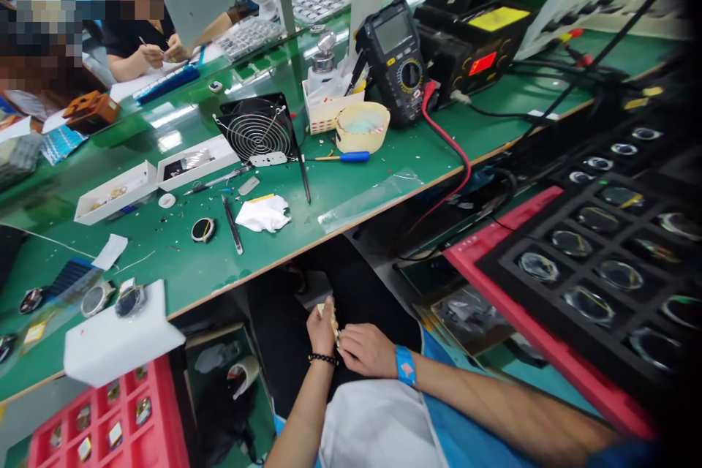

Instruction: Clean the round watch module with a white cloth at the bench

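Both my hands are low in my lap, below the front edge of the green workbench (340,190). My left hand (320,330), with a black bead bracelet on the wrist, is closed round a small pale yellowish piece (332,318). My right hand (366,351), with a blue wristband, is curled and pinches the same piece from the right. The piece is too small to name. On the bench above lie black tweezers (232,225), a round watch part (202,229) and a crumpled white wipe (264,214).
A small fan (257,131), a multimeter (395,58) with a red lead, a blue-handled screwdriver (344,156) and a cream bowl (362,127) stand on the bench. Black trays of round watch glasses (603,263) sit at right. A red tray (110,424) is lower left. Another person works at far left.
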`<action>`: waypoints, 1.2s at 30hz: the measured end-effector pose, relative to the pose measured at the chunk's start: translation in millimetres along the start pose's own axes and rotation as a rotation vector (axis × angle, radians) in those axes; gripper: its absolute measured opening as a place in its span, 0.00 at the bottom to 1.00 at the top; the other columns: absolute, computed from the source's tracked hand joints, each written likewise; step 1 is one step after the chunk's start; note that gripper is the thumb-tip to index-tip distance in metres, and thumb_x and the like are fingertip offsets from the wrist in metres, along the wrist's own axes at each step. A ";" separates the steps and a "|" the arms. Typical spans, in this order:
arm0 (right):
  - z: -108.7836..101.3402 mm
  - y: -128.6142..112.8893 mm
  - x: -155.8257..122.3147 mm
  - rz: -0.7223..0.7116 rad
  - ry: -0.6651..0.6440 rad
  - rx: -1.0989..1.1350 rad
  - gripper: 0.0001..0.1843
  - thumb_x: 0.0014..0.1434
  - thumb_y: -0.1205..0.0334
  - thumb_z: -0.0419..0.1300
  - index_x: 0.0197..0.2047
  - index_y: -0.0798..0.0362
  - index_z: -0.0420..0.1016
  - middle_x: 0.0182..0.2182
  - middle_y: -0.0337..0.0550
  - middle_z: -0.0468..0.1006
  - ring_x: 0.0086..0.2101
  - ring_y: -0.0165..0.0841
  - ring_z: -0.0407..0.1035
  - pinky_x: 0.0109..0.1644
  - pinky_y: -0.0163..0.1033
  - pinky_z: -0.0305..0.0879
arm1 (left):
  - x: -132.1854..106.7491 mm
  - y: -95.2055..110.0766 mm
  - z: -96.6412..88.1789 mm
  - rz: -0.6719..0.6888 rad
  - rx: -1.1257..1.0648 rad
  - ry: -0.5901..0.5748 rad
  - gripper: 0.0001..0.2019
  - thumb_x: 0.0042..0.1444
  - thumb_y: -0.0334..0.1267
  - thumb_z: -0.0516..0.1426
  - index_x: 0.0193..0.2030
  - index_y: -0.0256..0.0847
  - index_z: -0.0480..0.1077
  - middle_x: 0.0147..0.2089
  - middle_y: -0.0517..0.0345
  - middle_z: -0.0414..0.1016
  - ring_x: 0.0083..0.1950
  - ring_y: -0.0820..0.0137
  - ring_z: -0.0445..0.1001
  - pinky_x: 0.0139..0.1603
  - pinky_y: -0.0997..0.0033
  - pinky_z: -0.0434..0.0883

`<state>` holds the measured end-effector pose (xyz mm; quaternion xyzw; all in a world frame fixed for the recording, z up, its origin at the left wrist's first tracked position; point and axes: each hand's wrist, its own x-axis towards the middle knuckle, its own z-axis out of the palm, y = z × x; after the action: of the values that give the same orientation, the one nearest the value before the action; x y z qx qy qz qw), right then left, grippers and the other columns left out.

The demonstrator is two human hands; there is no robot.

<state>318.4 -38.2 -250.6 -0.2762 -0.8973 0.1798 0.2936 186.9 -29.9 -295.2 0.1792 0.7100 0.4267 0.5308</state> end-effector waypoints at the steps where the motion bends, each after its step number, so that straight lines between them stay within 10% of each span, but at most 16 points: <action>1: 0.6 -0.1 -0.5 -0.003 -0.001 0.005 0.14 0.65 0.67 0.50 0.28 0.52 0.68 0.24 0.40 0.71 0.27 0.32 0.62 0.32 0.38 0.58 | -0.3 0.1 0.2 -0.011 -0.010 0.008 0.18 0.62 0.47 0.59 0.27 0.36 0.67 0.20 0.70 0.60 0.20 0.78 0.60 0.22 0.77 0.61; 11: 8.7 -0.3 -2.7 0.021 -0.008 0.083 0.13 0.63 0.66 0.49 0.28 0.52 0.67 0.25 0.40 0.72 0.27 0.31 0.64 0.32 0.37 0.59 | 5.0 -2.9 4.2 -0.194 -0.189 0.025 0.17 0.64 0.46 0.58 0.29 0.36 0.67 0.22 0.68 0.62 0.20 0.79 0.60 0.21 0.77 0.62; 22: 4.4 11.6 11.4 0.610 0.126 0.302 0.04 0.64 0.67 0.56 0.35 0.51 0.66 0.35 0.39 0.75 0.34 0.30 0.71 0.39 0.34 0.70 | -8.9 26.8 -14.9 0.030 -0.381 -0.197 0.23 0.51 0.54 0.65 0.46 0.39 0.72 0.41 0.54 0.76 0.42 0.67 0.76 0.46 0.66 0.72; 28: 0.4 17.4 12.6 0.609 0.199 0.460 0.04 0.63 0.67 0.56 0.36 0.50 0.67 0.37 0.39 0.76 0.37 0.30 0.73 0.40 0.34 0.73 | -20.9 44.1 -38.5 0.167 -0.180 -0.403 0.18 0.49 0.43 0.68 0.45 0.39 0.76 0.48 0.48 0.78 0.51 0.61 0.76 0.56 0.61 0.70; 36: -11.7 18.5 15.2 0.485 0.221 0.479 0.07 0.64 0.69 0.55 0.34 0.50 0.66 0.38 0.41 0.78 0.40 0.33 0.74 0.45 0.39 0.71 | -22.0 46.5 -51.5 0.372 0.104 -0.368 0.08 0.54 0.38 0.65 0.40 0.39 0.76 0.43 0.50 0.78 0.47 0.62 0.77 0.51 0.62 0.74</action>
<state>322.7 -12.7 -244.2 -0.4221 -0.7010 0.4186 0.3939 139.2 -40.3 -241.2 0.4083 0.5771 0.4403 0.5535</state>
